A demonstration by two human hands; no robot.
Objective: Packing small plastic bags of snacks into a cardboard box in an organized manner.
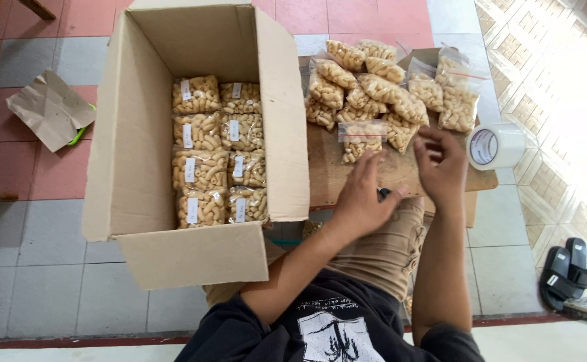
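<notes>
Snack bags [374, 87] lay heaped on the counter [327, 171], one bag [360, 142] just beyond both hands. Left hand [364, 198] and right hand [444, 164] hovered open, holding nothing. More bags filled the box [132, 134]; tape [496, 146] sat right.

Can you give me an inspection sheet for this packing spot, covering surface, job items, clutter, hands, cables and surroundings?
Surface: low wooden board on a tiled floor, partly bare in front of the hands.
Job's things: pile of clear snack bags on the board; open cardboard box on the floor, with packed bags in two columns of four.
Clutter: roll of clear tape at the board's right edge; brown paper scrap left of the box.
Hands: left hand and right hand both open, empty, above the board near one bag.
Cables: nothing seen.
Surroundings: black sandals on the floor at right.
</notes>
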